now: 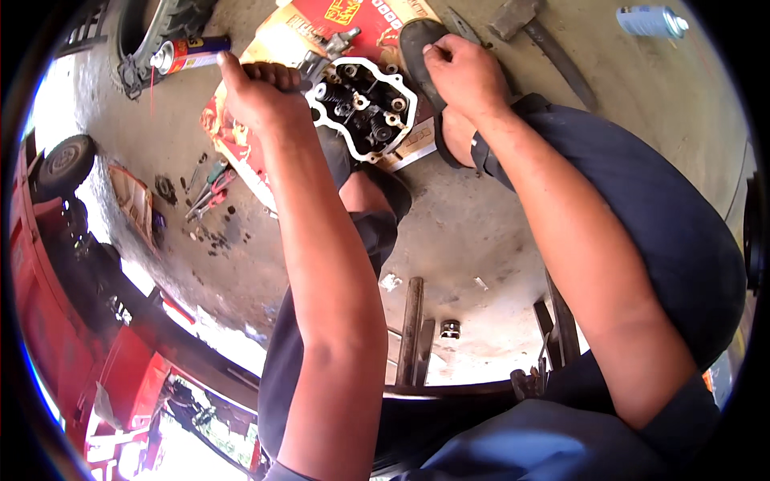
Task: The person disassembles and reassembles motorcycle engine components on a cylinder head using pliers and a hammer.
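Observation:
An engine cylinder head [403,104], with a pale rim and dark, oily valve springs inside, lies between my feet on flattened red and yellow cardboard [373,32]. My left hand [269,94] is closed at its left edge, thumb stretched out. Its fingers wrap round something dark, mostly hidden, that pokes out toward the cylinder head. Over my right shoe [420,58] is my right hand [469,76], fingers curled together. Whatever it may pinch is too small or hidden to see. Beyond the cylinder head sits a grey metal part [343,40] on the cardboard.
A hammer [553,60] lies at the upper right, near a light blue spray can [648,22]. Another spray can [192,54] is left of my left hand, by a tyre [172,24]. Pliers [212,192] and small dark bits lie left. A red vehicle [48,297] stands far left.

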`<state>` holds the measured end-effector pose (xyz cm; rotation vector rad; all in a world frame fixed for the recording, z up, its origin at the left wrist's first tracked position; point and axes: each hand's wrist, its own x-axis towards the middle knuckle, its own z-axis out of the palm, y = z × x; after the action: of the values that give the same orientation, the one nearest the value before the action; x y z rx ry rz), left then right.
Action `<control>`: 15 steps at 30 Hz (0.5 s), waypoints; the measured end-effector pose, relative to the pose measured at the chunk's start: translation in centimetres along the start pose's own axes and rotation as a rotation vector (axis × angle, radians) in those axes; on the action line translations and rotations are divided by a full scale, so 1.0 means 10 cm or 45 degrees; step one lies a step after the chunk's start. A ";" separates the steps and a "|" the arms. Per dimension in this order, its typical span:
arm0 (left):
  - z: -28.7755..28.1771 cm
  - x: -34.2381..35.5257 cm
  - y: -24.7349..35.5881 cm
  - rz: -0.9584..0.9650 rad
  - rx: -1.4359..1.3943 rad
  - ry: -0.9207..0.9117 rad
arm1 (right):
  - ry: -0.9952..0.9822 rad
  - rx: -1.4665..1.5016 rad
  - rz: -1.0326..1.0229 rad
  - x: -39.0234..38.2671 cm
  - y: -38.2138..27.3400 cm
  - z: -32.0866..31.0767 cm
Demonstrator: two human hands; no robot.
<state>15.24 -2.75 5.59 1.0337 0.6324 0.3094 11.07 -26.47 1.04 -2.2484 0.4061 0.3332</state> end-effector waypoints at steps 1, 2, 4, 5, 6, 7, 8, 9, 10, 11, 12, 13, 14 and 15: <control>-0.04 -0.04 -0.06 0.011 0.007 0.017 | 0.025 -0.022 -0.009 0.01 0.02 0.06; -0.06 -0.01 -0.12 0.027 0.035 -0.021 | 0.040 -0.013 -0.036 0.06 0.01 0.04; -0.05 -0.03 -0.18 0.065 0.040 -0.004 | 0.087 -0.017 -0.059 0.06 0.03 0.06; -0.07 -0.02 -0.19 0.074 0.005 -0.004 | 0.126 -0.027 -0.067 0.05 0.02 0.09; -0.09 0.01 -0.20 0.066 0.015 -0.027 | 0.168 -0.034 -0.077 0.05 0.03 0.12; -0.11 0.04 -0.20 0.060 0.024 -0.048 | 0.161 -0.051 -0.077 0.06 0.04 0.13; -0.13 0.07 -0.21 0.054 0.033 -0.069 | 0.152 -0.067 -0.079 0.08 0.05 0.13; -0.14 0.07 -0.21 0.052 0.044 -0.059 | 0.142 -0.084 -0.081 0.07 0.03 0.12; -0.14 0.08 -0.21 0.049 0.055 -0.048 | 0.119 -0.068 -0.079 0.07 0.01 0.11; -0.15 0.07 -0.21 0.047 0.065 -0.037 | 0.122 -0.076 -0.068 0.05 0.00 0.11; -0.16 0.08 -0.20 0.050 0.055 -0.038 | 0.125 -0.080 -0.060 0.02 -0.05 0.08; -0.16 0.07 -0.21 0.033 0.034 -0.044 | 0.129 -0.084 -0.053 0.00 -0.08 0.07; -0.16 0.06 -0.23 0.017 0.014 -0.050 | 0.126 -0.093 -0.060 0.00 -0.06 0.09; -0.16 0.05 -0.24 0.004 -0.007 -0.059 | 0.126 -0.100 -0.069 0.01 -0.06 0.08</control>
<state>14.56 -2.52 2.77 1.0338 0.5885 0.2889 11.31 -25.53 0.88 -2.3551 0.3890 0.2133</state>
